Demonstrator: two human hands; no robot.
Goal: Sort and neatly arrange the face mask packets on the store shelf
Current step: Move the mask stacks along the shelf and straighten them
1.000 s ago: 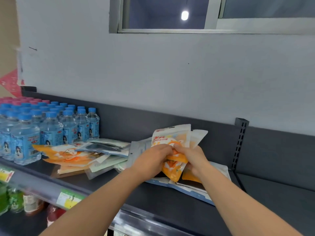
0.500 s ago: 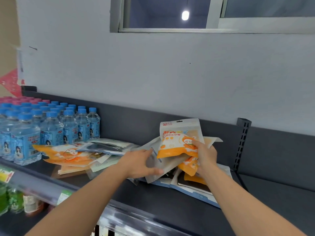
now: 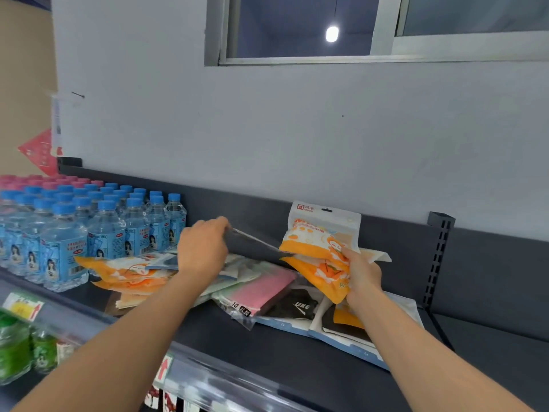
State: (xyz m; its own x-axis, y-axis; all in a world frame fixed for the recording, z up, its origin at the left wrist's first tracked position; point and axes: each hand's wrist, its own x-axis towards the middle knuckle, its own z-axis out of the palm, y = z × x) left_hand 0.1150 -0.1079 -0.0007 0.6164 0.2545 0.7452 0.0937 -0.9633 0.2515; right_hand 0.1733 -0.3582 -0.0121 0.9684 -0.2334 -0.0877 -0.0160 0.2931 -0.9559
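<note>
My right hand (image 3: 361, 273) grips a bunch of orange-and-white mask packets (image 3: 319, 243), held upright above the dark shelf (image 3: 267, 355). My left hand (image 3: 203, 251) pinches the edge of a grey packet (image 3: 252, 243) and holds it edge-on, lifted over the pile. Beneath lie a pink packet (image 3: 261, 288), a black packet with a white logo (image 3: 294, 306) and blue-edged white packets (image 3: 350, 337). Further left, orange packets (image 3: 127, 270) lie stacked flat.
Rows of blue-capped water bottles (image 3: 98, 230) stand at the shelf's left, pink-capped ones behind them. A slotted upright post (image 3: 436, 263) divides the shelf on the right. Green bottles (image 3: 17, 346) sit on the shelf below, behind the price-tag rail (image 3: 166, 367).
My left hand has lifted the grey packet off the pile and swung it left and up. The pink and black packets underneath are now uncovered. My right hand keeps the orange packets raised.
</note>
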